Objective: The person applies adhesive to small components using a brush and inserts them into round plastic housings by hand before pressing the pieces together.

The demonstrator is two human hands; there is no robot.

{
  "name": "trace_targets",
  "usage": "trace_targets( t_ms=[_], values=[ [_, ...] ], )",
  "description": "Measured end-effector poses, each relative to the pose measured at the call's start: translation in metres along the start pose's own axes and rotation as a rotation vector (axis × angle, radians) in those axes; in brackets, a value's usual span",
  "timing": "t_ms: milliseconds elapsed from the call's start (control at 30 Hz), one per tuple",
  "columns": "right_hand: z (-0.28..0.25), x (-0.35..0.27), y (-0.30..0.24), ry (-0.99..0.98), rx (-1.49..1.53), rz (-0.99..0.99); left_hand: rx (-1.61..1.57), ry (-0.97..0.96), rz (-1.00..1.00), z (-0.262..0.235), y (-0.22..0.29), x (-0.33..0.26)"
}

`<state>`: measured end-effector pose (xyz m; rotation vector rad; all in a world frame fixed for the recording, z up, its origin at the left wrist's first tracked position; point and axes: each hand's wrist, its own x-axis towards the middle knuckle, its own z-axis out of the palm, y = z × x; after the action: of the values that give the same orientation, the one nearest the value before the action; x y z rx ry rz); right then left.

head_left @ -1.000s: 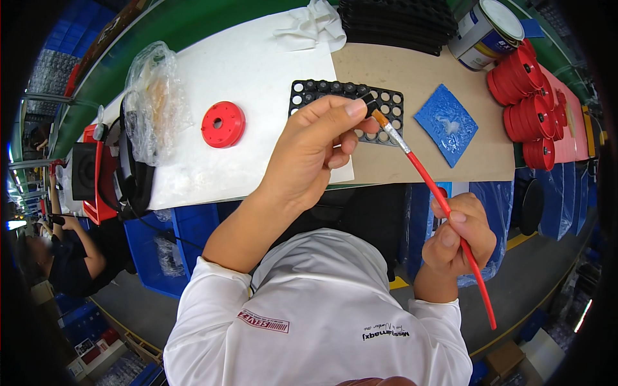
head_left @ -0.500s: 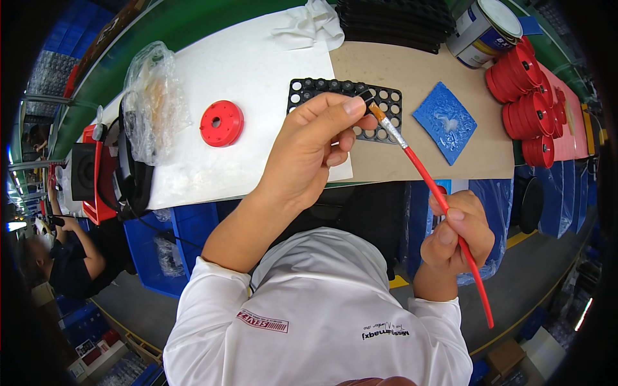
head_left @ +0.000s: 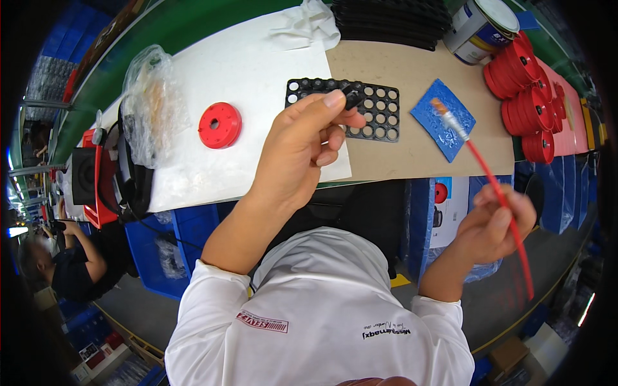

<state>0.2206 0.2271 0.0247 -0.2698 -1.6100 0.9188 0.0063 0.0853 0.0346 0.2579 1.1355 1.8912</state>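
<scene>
My left hand (head_left: pixel 299 138) pinches a small black part (head_left: pixel 353 98) between thumb and forefinger, above a black tray with round holes (head_left: pixel 380 119). Some holes along the tray's far row hold black pieces. In my right hand (head_left: pixel 496 222) is a paintbrush (head_left: pixel 483 166) with a red handle and tan bristles. Its bristles hang over a blue square pad (head_left: pixel 445 143) with a glossy wet-looking surface; whether they touch it I cannot tell. A red round disc with a centre hole (head_left: pixel 220 125) lies on the white sheet to the left.
Red spools (head_left: pixel 529 106) are stacked at the right, beside a metal can (head_left: pixel 479 32). Black trays (head_left: pixel 393 22) and a white cloth (head_left: pixel 306 26) sit at the back. Bubble wrap (head_left: pixel 151 106) lies left. Blue bins (head_left: pixel 151 254) stand below the table edge. Another person (head_left: pixel 71 260) works at far left.
My right hand has moved right, carrying the paintbrush away from the black part to over the blue pad. My left hand has shifted slightly left, still pinching the part.
</scene>
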Motion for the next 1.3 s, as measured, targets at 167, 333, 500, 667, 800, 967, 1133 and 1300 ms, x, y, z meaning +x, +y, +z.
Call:
trace_targets(
  t_ms=[167,333,500,667,800,967,1133,1300],
  values=[
    [-0.045,0.029,0.05,0.221,0.229,0.449,-0.018,0.058,0.007,-0.01,-0.003,-0.006],
    [-0.097,0.037,0.115,0.311,0.484,0.827,0.033,0.022,0.042,-0.025,-0.003,-0.009],
    [-0.104,0.048,0.124,0.16,0.462,1.212,0.09,0.036,0.128,-0.024,-0.003,-0.013],
    [-0.105,0.058,0.132,0.087,0.486,1.266,0.208,0.071,0.181,-0.028,-0.007,-0.018],
    [-0.112,0.053,0.108,-0.012,0.374,1.284,0.394,0.124,0.383,-0.03,-0.016,-0.02],
    [-0.093,0.038,0.054,-0.148,0.124,1.021,0.674,0.165,0.36,-0.048,0.003,-0.033],
    [-0.055,0.019,0.033,-0.35,-0.021,0.846,1.31,0.217,0.402,-0.069,0.033,-0.039],
    [-0.018,-0.001,0.018,-0.465,-0.104,0.706,1.885,0.025,0.373,-0.084,0.052,-0.033]
  ],
)
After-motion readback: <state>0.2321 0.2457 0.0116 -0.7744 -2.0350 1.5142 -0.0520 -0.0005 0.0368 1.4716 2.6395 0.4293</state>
